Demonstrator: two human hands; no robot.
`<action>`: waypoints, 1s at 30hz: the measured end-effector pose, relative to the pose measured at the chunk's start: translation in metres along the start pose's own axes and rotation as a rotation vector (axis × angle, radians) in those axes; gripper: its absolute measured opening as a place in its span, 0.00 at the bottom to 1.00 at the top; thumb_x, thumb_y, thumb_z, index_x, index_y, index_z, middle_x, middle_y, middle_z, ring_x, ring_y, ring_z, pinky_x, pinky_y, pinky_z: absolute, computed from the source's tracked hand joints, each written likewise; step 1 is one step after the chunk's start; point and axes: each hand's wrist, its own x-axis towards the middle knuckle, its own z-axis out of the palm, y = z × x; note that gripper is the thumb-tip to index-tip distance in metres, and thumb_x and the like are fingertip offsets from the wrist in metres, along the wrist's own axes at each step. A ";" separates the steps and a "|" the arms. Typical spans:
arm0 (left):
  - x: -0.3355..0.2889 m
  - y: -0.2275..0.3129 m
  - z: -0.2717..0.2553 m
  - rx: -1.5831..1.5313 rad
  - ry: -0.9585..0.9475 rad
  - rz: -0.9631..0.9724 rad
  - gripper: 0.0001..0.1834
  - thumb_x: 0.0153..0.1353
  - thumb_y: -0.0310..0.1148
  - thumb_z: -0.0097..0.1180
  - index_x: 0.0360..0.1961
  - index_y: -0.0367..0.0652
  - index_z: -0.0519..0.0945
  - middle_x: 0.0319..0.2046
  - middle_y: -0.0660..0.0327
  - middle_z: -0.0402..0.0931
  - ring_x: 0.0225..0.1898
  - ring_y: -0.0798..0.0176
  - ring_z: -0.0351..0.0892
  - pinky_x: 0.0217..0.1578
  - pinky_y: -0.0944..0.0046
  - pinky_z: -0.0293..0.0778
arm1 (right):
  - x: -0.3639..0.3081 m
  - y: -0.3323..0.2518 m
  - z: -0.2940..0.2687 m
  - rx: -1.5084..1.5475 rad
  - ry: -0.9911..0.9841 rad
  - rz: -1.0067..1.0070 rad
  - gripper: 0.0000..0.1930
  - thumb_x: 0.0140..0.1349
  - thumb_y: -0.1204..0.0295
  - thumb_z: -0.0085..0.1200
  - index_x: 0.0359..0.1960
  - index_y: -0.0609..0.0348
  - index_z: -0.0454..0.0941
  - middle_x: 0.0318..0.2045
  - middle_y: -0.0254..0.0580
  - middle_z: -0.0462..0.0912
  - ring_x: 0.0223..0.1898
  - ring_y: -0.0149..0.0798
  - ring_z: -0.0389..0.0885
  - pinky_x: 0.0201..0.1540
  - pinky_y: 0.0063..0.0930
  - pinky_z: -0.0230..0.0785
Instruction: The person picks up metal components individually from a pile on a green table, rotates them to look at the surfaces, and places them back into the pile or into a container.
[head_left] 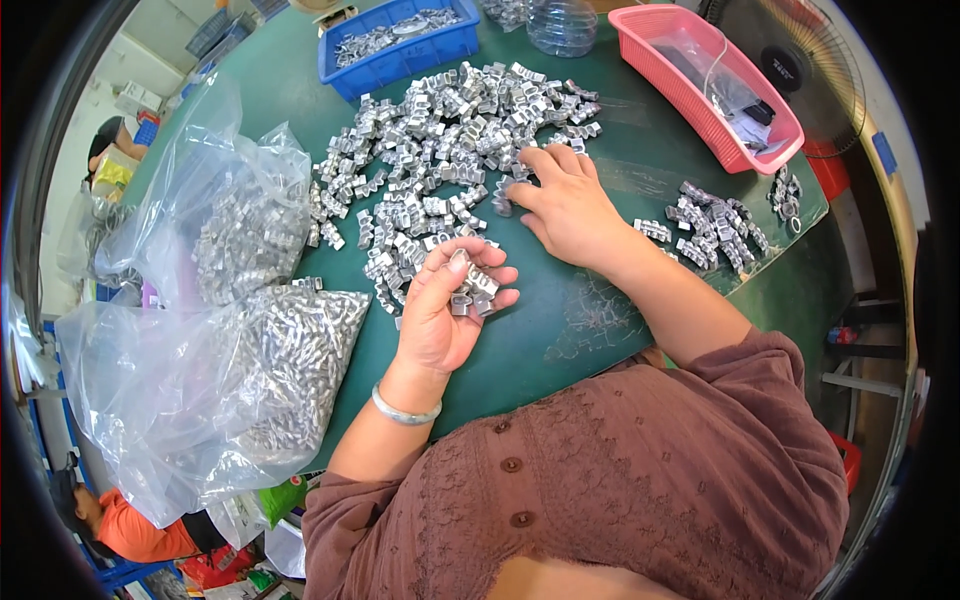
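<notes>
A heap of small shiny metal clips, ring-like and hollow, is spread over the green table. My left hand, palm up with a bangle at the wrist, is curled around several metal clips beside the heap's near edge. Its thumb presses over them. At the heap's right edge, my right hand reaches palm down with fingers bent and apart. Its fingertips touch or nearly touch a slightly blurred metal clip; no clip shows clearly gripped.
Clear plastic bags full of metal parts lie at the left. A blue bin and a pink basket stand at the back. A smaller clip pile lies right. Two other people are at the far left.
</notes>
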 end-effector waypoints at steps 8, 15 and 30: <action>0.002 -0.001 -0.004 -0.033 -0.014 -0.028 0.15 0.55 0.29 0.49 0.45 0.40 0.68 0.28 0.61 0.69 0.33 0.62 0.72 0.32 0.63 0.75 | 0.002 -0.006 0.002 0.116 0.049 -0.016 0.14 0.40 0.66 0.60 0.29 0.57 0.76 0.39 0.41 0.69 0.45 0.43 0.63 0.46 0.36 0.55; 0.001 -0.002 -0.003 0.048 0.035 -0.016 0.14 0.53 0.29 0.51 0.42 0.41 0.70 0.26 0.63 0.68 0.31 0.64 0.71 0.30 0.66 0.74 | 0.000 -0.005 0.013 0.056 0.038 -0.008 0.11 0.42 0.64 0.58 0.24 0.56 0.76 0.31 0.37 0.70 0.40 0.40 0.64 0.43 0.34 0.55; 0.002 -0.001 -0.001 0.040 0.074 -0.024 0.13 0.53 0.27 0.53 0.41 0.40 0.71 0.25 0.64 0.71 0.28 0.66 0.73 0.29 0.65 0.73 | 0.001 -0.001 0.017 0.472 0.182 0.116 0.05 0.47 0.71 0.54 0.22 0.59 0.76 0.26 0.40 0.72 0.35 0.43 0.68 0.39 0.34 0.60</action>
